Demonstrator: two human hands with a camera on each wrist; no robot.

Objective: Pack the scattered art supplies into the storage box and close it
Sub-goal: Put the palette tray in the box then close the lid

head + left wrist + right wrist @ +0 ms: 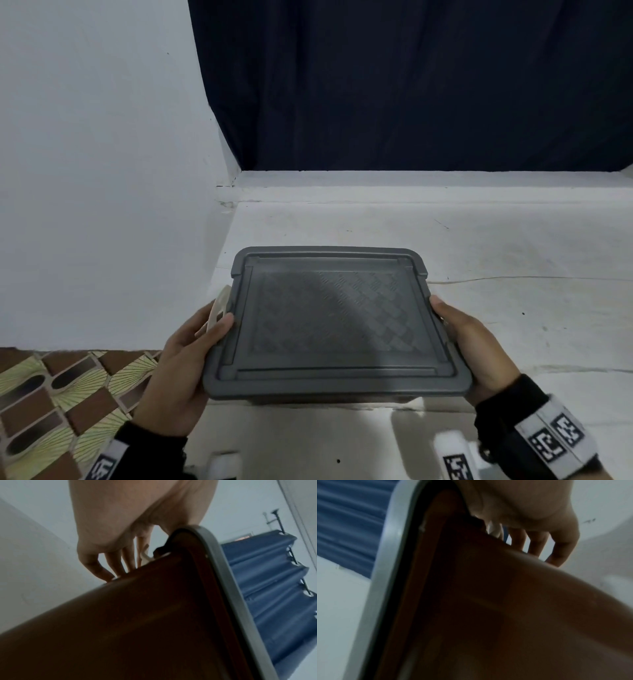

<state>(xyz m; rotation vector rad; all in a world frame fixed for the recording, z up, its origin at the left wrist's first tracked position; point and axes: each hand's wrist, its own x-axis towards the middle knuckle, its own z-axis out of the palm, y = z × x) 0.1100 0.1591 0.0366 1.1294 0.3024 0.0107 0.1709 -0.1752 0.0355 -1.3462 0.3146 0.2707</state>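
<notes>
The storage box (329, 322) has its grey patterned lid on and is held between both hands above the white surface. My left hand (191, 356) grips its left side, thumb on the lid rim, beside a cream latch (217, 308) that stands flipped outward. My right hand (476, 346) grips the right side, thumb on the rim. In the left wrist view the fingers (109, 566) curl under the brown box wall (137, 622) below the grey lid edge (228, 588). The right wrist view shows the fingers (537, 545) wrapped under the box wall (488, 601). No loose art supplies show.
A white wall (102, 171) stands close on the left and a dark blue curtain (411, 85) hangs behind. The white surface (479, 240) extends ahead and to the right. A patterned floor covering (51, 404) lies at lower left.
</notes>
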